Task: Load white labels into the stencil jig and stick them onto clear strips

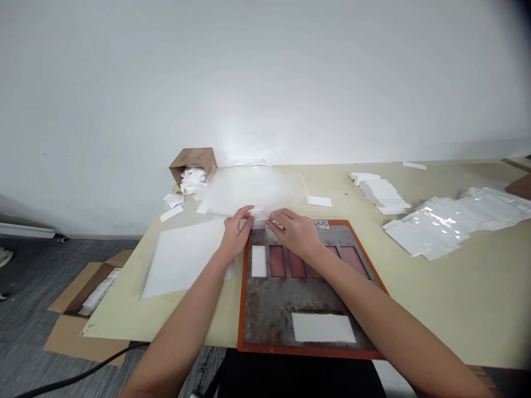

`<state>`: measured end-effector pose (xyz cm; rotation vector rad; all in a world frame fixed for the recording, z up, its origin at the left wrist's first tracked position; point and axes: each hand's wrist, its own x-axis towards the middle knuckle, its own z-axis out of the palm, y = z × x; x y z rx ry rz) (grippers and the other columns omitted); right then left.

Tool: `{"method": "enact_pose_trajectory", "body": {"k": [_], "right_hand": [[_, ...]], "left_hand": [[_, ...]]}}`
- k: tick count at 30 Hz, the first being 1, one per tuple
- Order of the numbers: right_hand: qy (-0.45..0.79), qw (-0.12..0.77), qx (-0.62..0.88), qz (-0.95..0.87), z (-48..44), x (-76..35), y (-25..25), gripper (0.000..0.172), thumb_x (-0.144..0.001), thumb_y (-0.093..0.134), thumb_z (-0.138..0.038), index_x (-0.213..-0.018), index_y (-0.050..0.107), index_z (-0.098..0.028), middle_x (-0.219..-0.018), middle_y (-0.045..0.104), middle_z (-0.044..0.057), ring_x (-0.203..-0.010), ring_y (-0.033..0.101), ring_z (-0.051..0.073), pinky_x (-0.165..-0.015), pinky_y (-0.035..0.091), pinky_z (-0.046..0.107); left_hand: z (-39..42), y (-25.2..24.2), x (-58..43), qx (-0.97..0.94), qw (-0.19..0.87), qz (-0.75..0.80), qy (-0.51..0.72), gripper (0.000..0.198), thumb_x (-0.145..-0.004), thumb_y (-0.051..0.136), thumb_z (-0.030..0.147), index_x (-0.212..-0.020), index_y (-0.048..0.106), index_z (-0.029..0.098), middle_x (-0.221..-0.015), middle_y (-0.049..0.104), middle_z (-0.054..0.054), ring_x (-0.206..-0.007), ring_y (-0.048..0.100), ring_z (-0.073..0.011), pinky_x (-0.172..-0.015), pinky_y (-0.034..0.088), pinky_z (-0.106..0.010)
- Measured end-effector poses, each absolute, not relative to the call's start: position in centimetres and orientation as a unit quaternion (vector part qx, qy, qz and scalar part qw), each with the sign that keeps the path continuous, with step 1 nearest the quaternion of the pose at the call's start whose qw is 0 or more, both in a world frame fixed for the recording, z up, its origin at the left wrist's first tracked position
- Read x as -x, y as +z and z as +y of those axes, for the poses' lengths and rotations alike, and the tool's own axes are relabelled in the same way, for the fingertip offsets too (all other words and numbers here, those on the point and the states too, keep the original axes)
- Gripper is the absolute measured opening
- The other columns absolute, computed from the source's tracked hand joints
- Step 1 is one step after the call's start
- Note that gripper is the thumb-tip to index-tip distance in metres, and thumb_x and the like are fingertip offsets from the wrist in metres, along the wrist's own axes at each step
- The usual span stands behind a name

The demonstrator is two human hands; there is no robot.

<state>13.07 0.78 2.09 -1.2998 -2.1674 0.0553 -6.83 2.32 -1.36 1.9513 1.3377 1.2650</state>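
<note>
Above the far left edge of a dark metal plate (pixel 274 304), a small white card (pixel 259 219) with a shiny, clear-looking edge is held between my hands. My left hand (pixel 237 231) is closed at its left side, thumb and forefinger bent round it. The fingertips of my right hand (pixel 295 231) pinch its right side. The plate lies on an orange board (pixel 242 309) and has a row of rectangular slots with dark red bottoms. A white card (pixel 259 261) fills the leftmost slot. Another white card (pixel 323 328) lies near the plate's front edge. My right forearm covers part of the slots.
Clear plastic sheets (pixel 249 188) and a white sheet (pixel 182 257) lie on the left. A tipped cardboard box (pixel 194 157) spills white pieces. Right, a card stack (pixel 381 194) and glossy bagged cards (pixel 452 221) spread out. An open carton (pixel 89 287) stands on the floor.
</note>
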Motion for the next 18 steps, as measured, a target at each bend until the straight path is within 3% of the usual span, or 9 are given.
{"method": "enact_pose_trajectory", "body": {"k": [4,9,12,18], "right_hand": [[0.141,0.302,0.433,-0.837,1.1,-14.3,3.7,0.024,-0.095,0.055,-0.040,-0.089,0.070,-0.022,-0.087,0.073,0.002,-0.062,0.060,0.010,-0.062,0.045,0.022],[0.522,0.285,0.458,-0.661,1.9,-15.9,4.6,0.036,-0.077,0.072,-0.051,-0.092,0.066,-0.019,-0.079,0.066,0.001,-0.051,0.048,0.008,-0.048,0.038,0.024],[0.577,0.233,0.472,-0.624,2.3,-16.3,4.3,0.039,-0.069,0.076,-0.043,-0.098,0.069,-0.018,-0.077,0.065,0.001,-0.048,0.044,0.007,-0.045,0.032,0.024],[0.599,0.134,0.482,-0.625,2.0,-16.2,4.1,0.019,-0.065,0.074,-0.030,-0.081,0.070,-0.019,-0.062,0.055,-0.004,-0.048,0.044,0.008,-0.045,0.025,0.023]], "left_hand": [[2.3,-1.4,6.8,-0.707,0.225,0.489,0.458,0.033,-0.097,0.047,0.035,-0.124,0.061,0.024,-0.098,0.070,-0.003,-0.097,0.066,-0.0203,-0.096,0.045,-0.037],[2.3,-1.3,6.6,-0.703,0.222,0.496,0.458,0.032,-0.097,0.047,0.033,-0.124,0.061,0.024,-0.099,0.071,-0.003,-0.096,0.066,-0.0198,-0.094,0.046,-0.036],[2.3,-1.3,6.7,-0.704,0.222,0.496,0.458,0.032,-0.097,0.047,0.034,-0.123,0.062,0.023,-0.099,0.071,-0.003,-0.096,0.066,-0.0200,-0.094,0.046,-0.036],[2.3,-1.3,6.7,-0.704,0.222,0.497,0.457,0.033,-0.096,0.047,0.035,-0.123,0.061,0.023,-0.101,0.071,-0.004,-0.097,0.066,-0.0209,-0.094,0.046,-0.037]]}}
